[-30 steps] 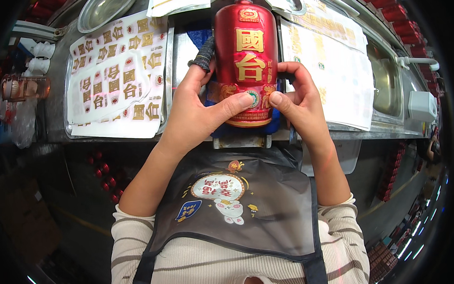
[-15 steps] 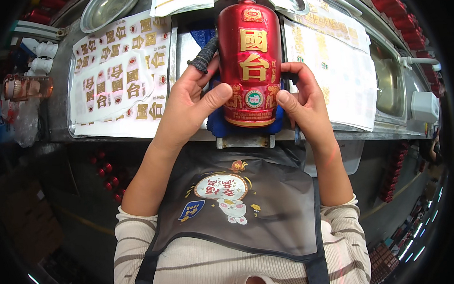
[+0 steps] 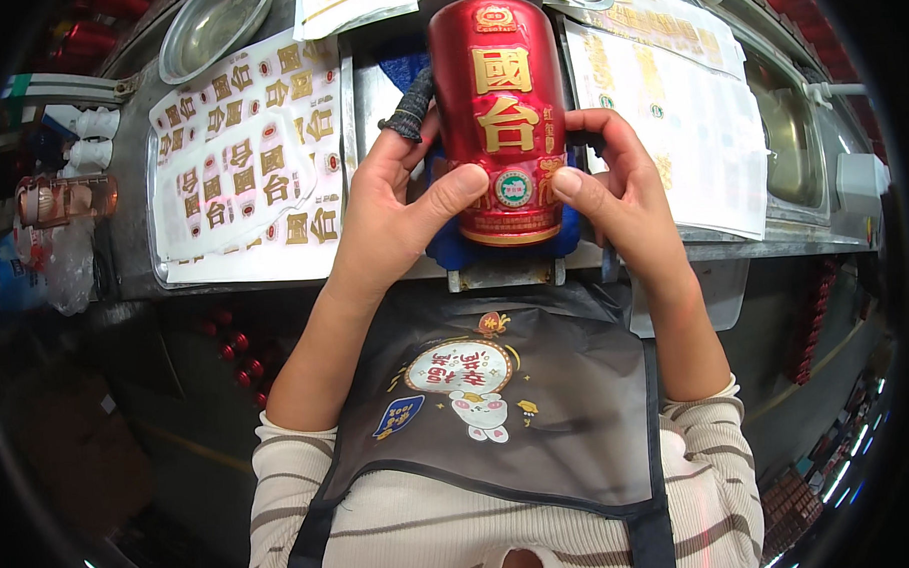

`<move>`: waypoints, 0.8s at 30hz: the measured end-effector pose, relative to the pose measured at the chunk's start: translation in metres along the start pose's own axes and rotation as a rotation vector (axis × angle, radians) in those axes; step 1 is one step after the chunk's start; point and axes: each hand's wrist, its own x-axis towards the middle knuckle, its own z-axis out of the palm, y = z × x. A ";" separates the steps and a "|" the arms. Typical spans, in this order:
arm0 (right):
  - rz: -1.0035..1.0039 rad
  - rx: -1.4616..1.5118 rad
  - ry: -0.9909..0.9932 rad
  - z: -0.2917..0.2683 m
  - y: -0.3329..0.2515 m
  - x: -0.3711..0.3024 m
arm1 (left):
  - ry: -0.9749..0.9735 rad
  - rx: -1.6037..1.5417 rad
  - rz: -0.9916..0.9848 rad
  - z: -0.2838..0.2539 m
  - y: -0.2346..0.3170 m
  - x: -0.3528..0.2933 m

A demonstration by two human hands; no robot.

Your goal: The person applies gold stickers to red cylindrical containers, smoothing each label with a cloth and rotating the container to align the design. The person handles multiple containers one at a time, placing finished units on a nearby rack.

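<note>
A glossy red bottle (image 3: 497, 122) with raised gold lettering and a small round green-and-white emblem low on its front lies with its base toward me, on a blue padded rest (image 3: 563, 242). My left hand (image 3: 397, 206) grips its lower left side, the thumb pressed on the front beside the emblem. A dark ribbed cover (image 3: 408, 107) wraps one finger of that hand. On the opposite side, my right hand (image 3: 634, 193) holds the bottle's lower edge with its thumb on the front. The other fingers of both hands are partly hidden behind the bottle.
Sheets of gold-and-red lettering stickers (image 3: 245, 156) lie at the left. More white sheets (image 3: 675, 141) are stacked at the right, beside a metal basin (image 3: 785, 137). A metal bowl (image 3: 211, 37) stands at the far left, and a clear jar (image 3: 68, 200) at the left edge.
The whole view has shifted and turned slightly. My left thumb reaches a little farther over the bottle's front. Both hands stay on the bottle.
</note>
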 end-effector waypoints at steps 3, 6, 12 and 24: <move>-0.086 -0.094 0.085 0.016 0.007 0.000 | 0.043 0.094 0.053 0.007 0.001 0.001; -0.105 -0.195 0.106 0.020 0.004 -0.002 | 0.040 0.105 0.018 0.007 0.002 0.000; -0.084 -0.120 0.057 0.014 0.009 0.001 | 0.054 0.168 0.079 0.008 0.001 0.002; -0.082 0.029 0.036 0.004 0.014 -0.004 | 0.095 0.179 0.127 0.007 -0.002 0.001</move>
